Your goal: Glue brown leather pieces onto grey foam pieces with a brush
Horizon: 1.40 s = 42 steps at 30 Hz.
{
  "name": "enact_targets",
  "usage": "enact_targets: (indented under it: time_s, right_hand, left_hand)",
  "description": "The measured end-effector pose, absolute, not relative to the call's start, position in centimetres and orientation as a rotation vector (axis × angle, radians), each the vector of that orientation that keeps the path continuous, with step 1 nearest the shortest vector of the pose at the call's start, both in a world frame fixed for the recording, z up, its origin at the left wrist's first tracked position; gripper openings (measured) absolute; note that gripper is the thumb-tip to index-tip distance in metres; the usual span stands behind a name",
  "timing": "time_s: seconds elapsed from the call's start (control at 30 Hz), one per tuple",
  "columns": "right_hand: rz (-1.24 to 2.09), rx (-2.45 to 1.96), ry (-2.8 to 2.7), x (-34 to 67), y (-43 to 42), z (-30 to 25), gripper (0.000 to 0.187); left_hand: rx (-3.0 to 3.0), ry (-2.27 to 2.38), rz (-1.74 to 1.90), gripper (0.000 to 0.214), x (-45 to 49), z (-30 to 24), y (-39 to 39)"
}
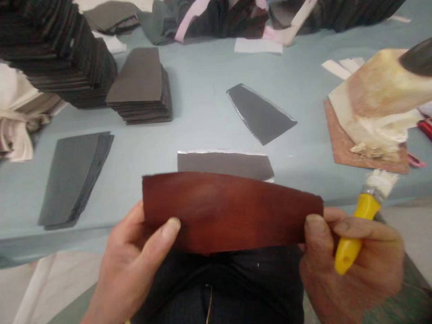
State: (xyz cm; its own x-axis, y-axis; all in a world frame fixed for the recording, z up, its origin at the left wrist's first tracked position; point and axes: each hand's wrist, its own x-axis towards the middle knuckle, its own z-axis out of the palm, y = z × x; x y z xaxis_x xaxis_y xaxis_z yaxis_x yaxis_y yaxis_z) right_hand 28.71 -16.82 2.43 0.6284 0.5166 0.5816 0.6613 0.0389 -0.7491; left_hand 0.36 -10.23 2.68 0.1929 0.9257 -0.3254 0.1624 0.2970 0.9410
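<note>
I hold a reddish-brown leather piece (229,211) flat in front of me, above my lap. My left hand (131,265) grips its left end, thumb on top. My right hand (354,265) pinches its right end with the thumb, and the same hand holds a yellow-handled brush (357,225) whose white bristles point up and to the right. Just beyond the leather, a grey piece (229,163) with a pale edge lies on the light blue table (202,99).
Another dark grey piece (259,112) lies further back. A fanned pile of grey pieces (74,175) sits at left, two stacks of dark pieces (141,87) behind it. A glue-caked container (378,103) on a brown board stands at right. Fabric heaps line the far edge.
</note>
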Motion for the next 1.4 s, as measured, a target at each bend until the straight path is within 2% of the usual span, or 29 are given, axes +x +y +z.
enact_targets:
  time_s: [0.17, 0.4, 0.57, 0.73, 1.4]
  right_hand:
    - [-0.195, -1.706, -1.096, 31.1, -14.0, 1.9, 0.028]
    - [-0.324, -1.469, -1.252, 33.9, -8.5, 2.3, 0.023]
    - [-0.336, -1.499, -1.349, 35.5, -6.5, 2.0, 0.021]
    - [-0.383, -1.561, -1.328, 35.7, -6.7, 0.6, 0.027]
    - [-0.301, -1.591, -1.342, 36.9, -7.4, -1.1, 0.025]
  left_hand:
    - [1.155, 1.198, 0.78, 0.042, 4.7, 6.6, -4.6]
    - [1.473, 1.164, 0.824, 0.038, 5.1, 6.6, -0.7]
    - [1.6, 1.135, 0.744, 0.031, 5.0, 6.1, 1.9]
    - [1.619, 1.136, 0.646, 0.033, 4.9, 4.9, 2.3]
    - [1.636, 1.203, 0.494, 0.04, 5.0, 3.3, 2.0]
